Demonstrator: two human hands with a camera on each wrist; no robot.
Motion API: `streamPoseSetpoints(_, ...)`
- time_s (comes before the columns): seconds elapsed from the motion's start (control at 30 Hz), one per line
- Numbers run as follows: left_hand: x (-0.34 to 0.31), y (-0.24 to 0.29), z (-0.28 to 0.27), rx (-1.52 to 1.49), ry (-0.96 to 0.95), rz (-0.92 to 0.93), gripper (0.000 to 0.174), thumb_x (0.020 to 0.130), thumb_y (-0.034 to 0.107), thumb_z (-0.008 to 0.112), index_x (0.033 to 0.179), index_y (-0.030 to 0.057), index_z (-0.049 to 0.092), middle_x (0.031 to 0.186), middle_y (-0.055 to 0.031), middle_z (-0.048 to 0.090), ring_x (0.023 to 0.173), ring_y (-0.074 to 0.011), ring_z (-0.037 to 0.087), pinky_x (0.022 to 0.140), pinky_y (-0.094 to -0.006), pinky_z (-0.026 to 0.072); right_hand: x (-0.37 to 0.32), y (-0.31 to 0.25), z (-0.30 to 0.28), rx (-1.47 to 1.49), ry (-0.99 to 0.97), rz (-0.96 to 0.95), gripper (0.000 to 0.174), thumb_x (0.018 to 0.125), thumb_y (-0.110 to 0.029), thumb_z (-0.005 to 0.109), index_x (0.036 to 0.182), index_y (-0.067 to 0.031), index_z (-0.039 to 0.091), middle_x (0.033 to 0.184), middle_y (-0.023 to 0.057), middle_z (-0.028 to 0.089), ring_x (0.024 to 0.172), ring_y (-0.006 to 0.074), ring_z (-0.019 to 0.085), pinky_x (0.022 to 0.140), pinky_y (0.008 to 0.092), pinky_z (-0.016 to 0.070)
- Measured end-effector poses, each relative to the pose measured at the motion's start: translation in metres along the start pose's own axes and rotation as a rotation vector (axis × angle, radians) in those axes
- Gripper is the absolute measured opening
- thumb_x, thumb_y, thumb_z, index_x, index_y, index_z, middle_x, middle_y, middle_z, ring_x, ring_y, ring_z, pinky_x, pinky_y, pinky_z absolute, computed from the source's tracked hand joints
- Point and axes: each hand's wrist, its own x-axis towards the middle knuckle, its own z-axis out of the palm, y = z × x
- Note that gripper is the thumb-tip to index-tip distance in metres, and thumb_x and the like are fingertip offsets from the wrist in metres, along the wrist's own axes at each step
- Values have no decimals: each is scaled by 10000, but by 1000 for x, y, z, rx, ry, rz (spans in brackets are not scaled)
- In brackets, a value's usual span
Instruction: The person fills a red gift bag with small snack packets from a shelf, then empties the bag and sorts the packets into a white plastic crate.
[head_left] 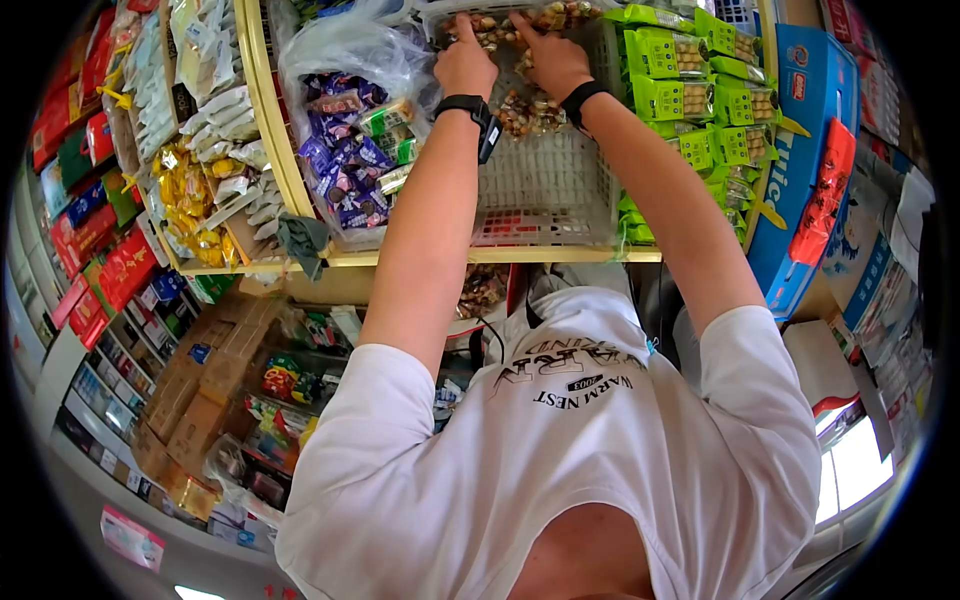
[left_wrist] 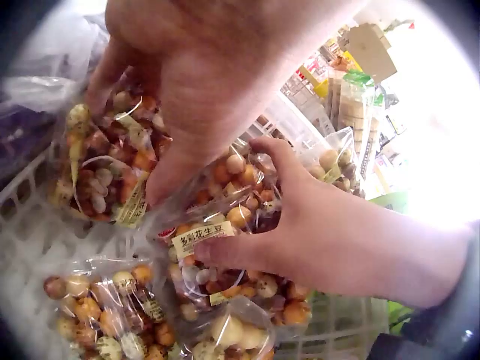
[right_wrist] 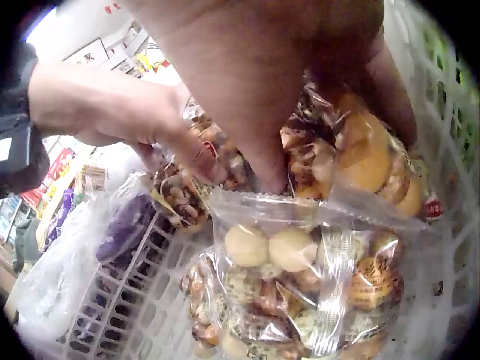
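Observation:
Both hands reach into a white plastic basket (head_left: 545, 185) that holds clear bags of mixed coated peanuts. My left hand (head_left: 467, 72) grips one bag of coated peanuts (left_wrist: 101, 176) at the basket's left side, its thumb and fingers on either side of the bag. Beside it, my right hand (head_left: 557, 66) holds another bag of coated peanuts (left_wrist: 244, 217), with the thumb across its printed label. In the right wrist view, its fingers spread over the top of that bag. Further bags of coated peanuts (right_wrist: 292, 277) lie nearer the body.
Left of the basket, purple-wrapped snacks (head_left: 345, 165) sit in a bin under a crumpled clear plastic bag (head_left: 345, 55). Green snack packs (head_left: 670, 100) are stacked to the right. A yellow wooden shelf edge (head_left: 560, 256) runs between the person and the bins.

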Motion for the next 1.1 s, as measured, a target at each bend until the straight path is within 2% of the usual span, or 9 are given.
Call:
streamPoseSetpoints(0.13, -14, 3, 14, 51, 95, -12, 1012, 763, 233, 794, 1548, 140, 161, 1076, -254, 688, 1063, -466, 624, 792, -506, 559, 1, 0, -11, 36, -137, 10, 885, 873, -178, 702, 1575, -380, 202, 985, 189, 719, 840, 329, 724, 636, 456, 601)
streamPoseSetpoints(0.37, -29, 6, 31, -68, 260, -59, 924, 818, 120, 746, 1555, 143, 189, 1045, -263, 641, 1066, -478, 586, 760, -510, 559, 5, -7, -9, 59, -57, -10, 838, 883, -130, 673, 1566, -360, 244, 1017, 193, 714, 865, 352, 718, 669, 478, 603)
streamPoseSetpoints(0.43, -24, 6, 27, -71, 214, -69, 938, 824, 133, 747, 1567, 159, 175, 1063, -272, 648, 1058, -487, 592, 771, -501, 556, 8, -10, -12, 24, -172, 58, 821, 883, -99, 654, 1560, -347, 260, 1018, 201, 709, 868, 359, 715, 683, 488, 603)
streamPoseSetpoints(0.5, -16, 7, 23, -28, 73, -96, 952, 830, 141, 742, 1581, 190, 158, 1078, -282, 656, 1047, -493, 604, 793, -495, 553, 8, -8, -13, 36, -132, 34, 808, 889, -89, 642, 1557, -343, 266, 1006, 205, 707, 859, 359, 714, 682, 491, 600)
streamPoseSetpoints(0.7, -34, -8, 6, -9, 243, 17, 847, 829, 179, 722, 1535, 211, 255, 960, -202, 717, 886, -405, 693, 769, -496, 551, 3, -7, -15, 90, -159, 33, 772, 896, -39, 605, 1537, -331, 290, 963, 221, 700, 843, 377, 708, 675, 519, 583)
streamPoseSetpoints(0.77, -60, -16, -15, -261, 223, 75, 827, 817, 220, 757, 1500, 193, 291, 973, -198, 720, 842, -414, 698, 721, -486, 564, -7, -6, -14, 119, -120, 25, 749, 888, -35, 608, 1512, -322, 308, 994, 229, 689, 873, 407, 698, 699, 527, 575)
streamPoseSetpoints(0.83, -92, -24, -38, -247, 229, 63, 829, 803, 255, 785, 1477, 183, 307, 1005, -187, 724, 849, -413, 708, 722, -466, 582, -22, -8, -17, 138, -94, 23, 743, 880, -9, 599, 1494, -317, 314, 1094, 253, 647, 917, 431, 684, 714, 527, 569)
streamPoseSetpoints(0.9, -134, -29, -78, -484, 176, -22, 852, 793, 262, 803, 1479, 187, 303, 1081, -194, 713, 946, -379, 713, 787, -447, 588, -41, -13, -30, 151, -82, -51, 758, 879, -9, 615, 1504, -298, 299, 1201, 276, 583, 922, 439, 673, 712, 523, 567)
streamPoseSetpoints(1.1, -275, -132, -120, -1011, 375, 48, 947, 793, 18, 800, 1535, 136, 224, 1350, -204, 552, 1134, -272, 640, 907, -352, 562, -112, -38, -94, 447, 123, -235, 719, 828, -119, 752, 1443, -212, 391, 1225, 227, 572, 909, 413, 654, 753, 483, 563)
